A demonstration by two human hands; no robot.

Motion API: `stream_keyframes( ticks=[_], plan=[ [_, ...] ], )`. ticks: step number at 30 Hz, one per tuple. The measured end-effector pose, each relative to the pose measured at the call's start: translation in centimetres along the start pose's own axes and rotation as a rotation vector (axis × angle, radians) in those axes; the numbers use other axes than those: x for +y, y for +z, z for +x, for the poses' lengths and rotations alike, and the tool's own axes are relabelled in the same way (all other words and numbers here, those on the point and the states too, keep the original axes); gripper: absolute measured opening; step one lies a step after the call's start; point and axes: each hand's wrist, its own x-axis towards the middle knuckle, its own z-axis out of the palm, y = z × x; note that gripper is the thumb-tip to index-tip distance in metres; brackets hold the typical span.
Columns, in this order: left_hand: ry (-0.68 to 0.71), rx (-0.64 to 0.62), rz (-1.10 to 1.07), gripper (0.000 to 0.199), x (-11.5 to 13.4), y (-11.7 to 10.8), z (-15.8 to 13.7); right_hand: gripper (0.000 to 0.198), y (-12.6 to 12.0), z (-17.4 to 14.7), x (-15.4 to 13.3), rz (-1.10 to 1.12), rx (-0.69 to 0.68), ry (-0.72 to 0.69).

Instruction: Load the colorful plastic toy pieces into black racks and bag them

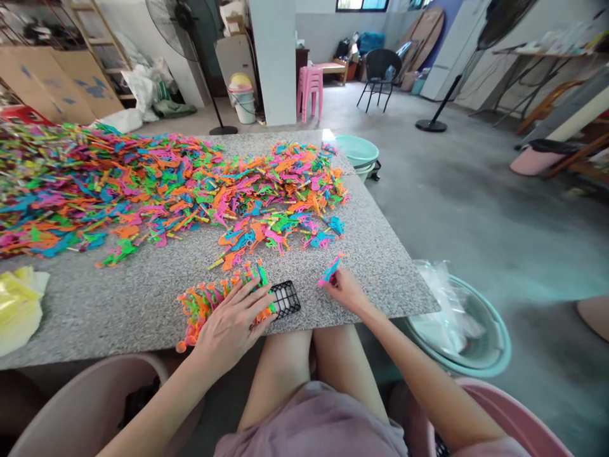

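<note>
My left hand point(233, 316) lies with fingers stretched out over a packed row of small plastic toy guns point(194, 306) in orange, green and pink. The row stands in a black plastic rack point(286, 299), whose right end shows its bare grid. Beneath my palm, part of the row is hidden. To the right of the rack, my right hand point(346, 291) pinches a blue and pink toy gun point(330, 270) just above the speckled tabletop point(375, 260). Round orange tips stick out along the row's edges.
A large heap of colourful toy guns point(181, 181) spreads over the table's far side. Yellow-and-white plastic bags point(21, 304) lie at the left. A green basin point(500, 336) with clear bags stands beyond the right edge. Pink tubs point(90, 387) flank my legs.
</note>
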Motion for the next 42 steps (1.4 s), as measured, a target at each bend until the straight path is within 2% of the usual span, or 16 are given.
stream_keyframes(
  ticks=[5,9,16,24,31,34,38,42],
  plan=[
    [-0.012,-0.020,0.000,0.030,0.1,-0.4,0.1,0.018,5.2,2.5,-4.5,0.147,-0.054,-0.218],
    [-0.004,-0.035,0.029,0.031,0.3,-0.7,0.3,0.018,7.3,3.7,-6.7,0.085,-0.163,-0.330],
    [0.024,-0.032,0.080,0.031,0.5,-1.1,0.5,0.034,6.9,4.0,-8.0,-0.205,-0.234,-0.386],
    [0.011,-0.015,0.068,0.030,0.5,-0.7,0.2,0.030,6.5,5.3,-7.9,-0.199,-0.259,-0.442],
    [0.016,-0.011,0.061,0.031,0.4,-0.5,0.1,0.015,5.9,5.6,-7.1,0.000,-0.258,-0.389],
    [0.015,-0.011,0.065,0.032,0.4,-0.6,0.2,0.020,6.3,5.1,-7.3,-0.071,-0.327,-0.465],
    [0.067,-0.019,0.106,0.031,0.5,-1.0,0.4,0.027,6.7,5.2,-8.2,-0.231,-0.333,-0.487],
    [0.128,-0.057,0.119,0.031,0.3,-1.2,0.6,0.026,7.5,4.8,-8.7,-0.243,-0.340,-0.529]
  ],
)
